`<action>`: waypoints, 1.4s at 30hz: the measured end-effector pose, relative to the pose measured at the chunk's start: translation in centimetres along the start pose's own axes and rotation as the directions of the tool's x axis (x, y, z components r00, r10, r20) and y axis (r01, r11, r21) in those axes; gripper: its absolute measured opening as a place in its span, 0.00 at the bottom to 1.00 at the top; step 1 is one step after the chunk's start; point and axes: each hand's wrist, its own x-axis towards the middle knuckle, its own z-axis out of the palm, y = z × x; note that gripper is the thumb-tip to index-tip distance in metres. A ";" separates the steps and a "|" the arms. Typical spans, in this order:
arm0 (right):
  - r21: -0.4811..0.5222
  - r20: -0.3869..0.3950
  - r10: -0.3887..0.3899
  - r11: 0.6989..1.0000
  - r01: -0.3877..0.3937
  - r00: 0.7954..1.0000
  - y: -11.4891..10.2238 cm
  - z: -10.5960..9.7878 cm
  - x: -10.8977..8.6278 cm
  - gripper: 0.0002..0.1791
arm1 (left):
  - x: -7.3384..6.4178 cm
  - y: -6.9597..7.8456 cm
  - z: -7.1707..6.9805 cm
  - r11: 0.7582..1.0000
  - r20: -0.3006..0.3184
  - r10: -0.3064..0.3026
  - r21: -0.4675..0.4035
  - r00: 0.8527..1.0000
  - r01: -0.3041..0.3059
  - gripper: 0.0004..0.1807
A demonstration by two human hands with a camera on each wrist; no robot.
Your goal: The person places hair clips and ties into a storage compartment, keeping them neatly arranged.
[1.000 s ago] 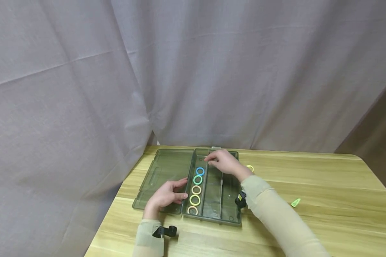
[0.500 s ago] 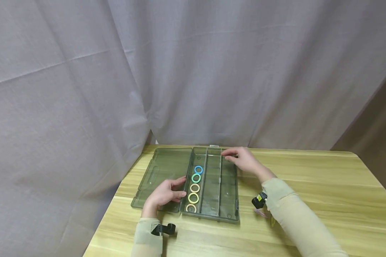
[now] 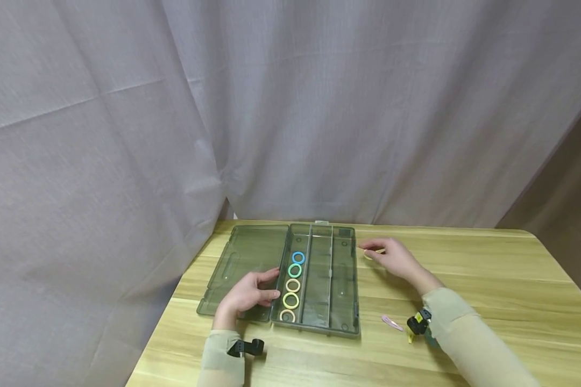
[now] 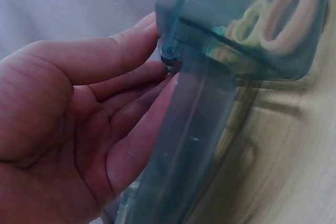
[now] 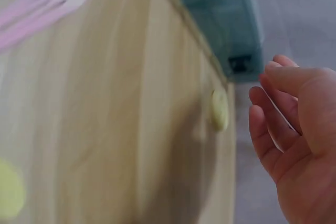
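A dark translucent compartment box (image 3: 345, 279) lies open, its lid (image 3: 252, 242) folded flat to the left. Blue, green, peach and yellow ring-shaped hair ties (image 3: 292, 285) form a row in its left compartment. My left hand (image 3: 247, 292) rests over the lid, thumb and index finger spread against the box's hinge side; in the left wrist view the thumb (image 4: 121, 51) touches the box wall. Right of the box, my right hand (image 3: 398, 260) hovers with loosely bent fingers over a pale yellow hair tie (image 5: 219, 110), which sits on the tabletop apart from the fingertips.
On the wooden table (image 3: 489, 279), a pink snap hair clip (image 3: 392, 322) lies right of the box. A yellow piece (image 3: 410, 337) and a dark green one (image 3: 431, 338) are partly covered by the right wrist. A grey curtain (image 3: 319, 107) hangs behind.
My right hand has moved right, from above the box's dividers, past its right wall to the pale yellow hair tie. The pink clip has come into view. My left hand stays at the hinge side.
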 end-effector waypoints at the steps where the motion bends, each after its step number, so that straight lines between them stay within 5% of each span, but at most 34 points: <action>1: 0.000 -0.006 0.005 1.000 -0.005 1.000 0.4 -0.1 -0.3 0.12 | 0.0 0.0 0.0 1.000 0.000 0.000 -0.001 1.000 0.000 0.36; 16: -0.091 -0.094 0.066 0.993 -0.075 0.993 4.2 -0.6 0.0 0.12 | 0.2 0.0 -0.1 1.000 0.015 0.004 -0.018 1.000 -0.004 0.34; 31: -0.200 -0.054 0.062 0.977 -0.072 0.997 3.2 0.8 1.3 0.12 | 0.0 -0.1 -0.2 1.000 0.001 -0.002 -0.001 1.000 0.002 0.34; 42: -0.200 -0.014 0.074 0.977 -0.076 0.997 2.7 0.6 0.0 0.11 | -0.1 0.2 0.1 1.000 0.004 -0.011 -0.022 1.000 0.011 0.34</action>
